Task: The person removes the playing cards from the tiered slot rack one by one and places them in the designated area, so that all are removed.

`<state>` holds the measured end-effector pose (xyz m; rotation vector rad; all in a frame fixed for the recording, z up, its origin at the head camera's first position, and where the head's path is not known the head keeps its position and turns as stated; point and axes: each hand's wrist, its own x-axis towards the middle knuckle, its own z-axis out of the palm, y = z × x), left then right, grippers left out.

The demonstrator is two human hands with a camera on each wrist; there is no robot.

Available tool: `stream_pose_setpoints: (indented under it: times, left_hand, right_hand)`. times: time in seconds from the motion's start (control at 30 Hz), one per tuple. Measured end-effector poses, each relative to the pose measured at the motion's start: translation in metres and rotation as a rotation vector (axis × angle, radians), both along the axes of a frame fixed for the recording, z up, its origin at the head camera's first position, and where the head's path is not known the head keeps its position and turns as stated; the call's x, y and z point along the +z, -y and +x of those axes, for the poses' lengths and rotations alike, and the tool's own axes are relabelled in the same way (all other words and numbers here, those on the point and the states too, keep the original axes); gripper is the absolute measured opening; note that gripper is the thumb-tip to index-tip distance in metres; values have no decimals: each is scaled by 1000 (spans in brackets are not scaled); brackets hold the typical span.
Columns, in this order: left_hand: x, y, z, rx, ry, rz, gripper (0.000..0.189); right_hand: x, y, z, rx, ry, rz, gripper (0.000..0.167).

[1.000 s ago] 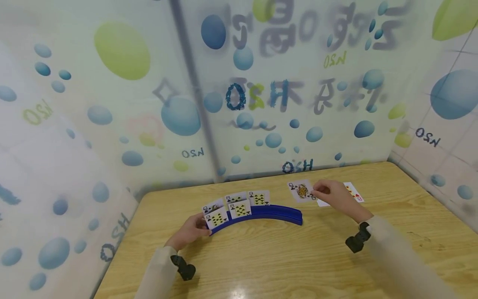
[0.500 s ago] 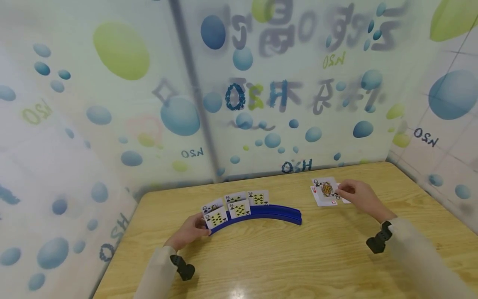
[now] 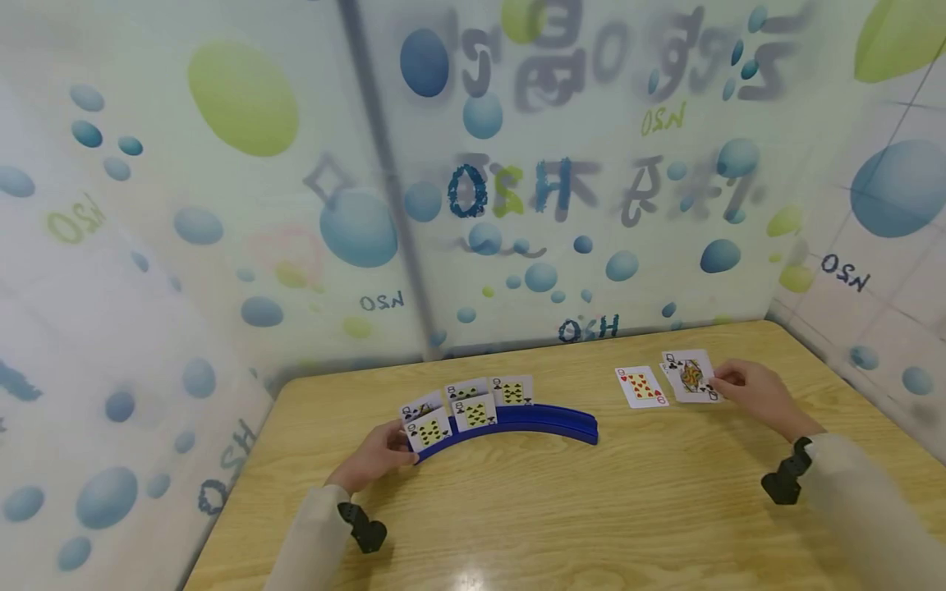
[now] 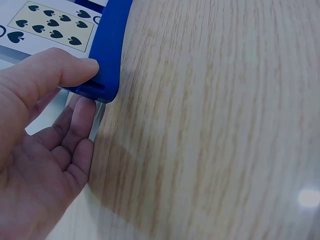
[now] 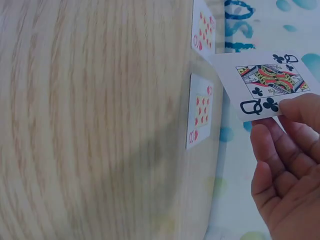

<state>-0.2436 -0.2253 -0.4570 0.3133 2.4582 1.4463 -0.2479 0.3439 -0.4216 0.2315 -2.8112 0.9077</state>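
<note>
Over the table (image 3: 517, 509) | right grip (image 3: 763, 398) pinching queen of clubs (image 3: 691, 374) by its long edge | left grip (image 3: 374, 454) clasping blue rack (image 3: 547, 419)

Soft Light, Small Glare

You had bright, diffuse light in the head view, the left wall (image 3: 44, 271) washed pale and a white glare on the tabletop's (image 3: 532, 509) near edge. Both wrist views came dimmer; in your right one, a soft shadow crossed the wood and the queen of clubs (image 5: 272, 77) read clearly.
</note>
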Motion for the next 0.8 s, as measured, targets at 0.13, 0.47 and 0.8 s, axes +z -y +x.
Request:
stream_pose_setpoints:
  times: [0.13,0.47,0.8]
  left_hand:
    - [0,-1,1,-8,0,12,57]
    - [-1,1,0,5,6,-17,55]
    - [0,1,0,-11,15,-4,58]
  right_hand:
    - [-2,-10,2,-14,33,0,26]
    - [-7,-39,4,-39,158,-79,36]
    - [-14,-64,2,-78,192,-107,32]
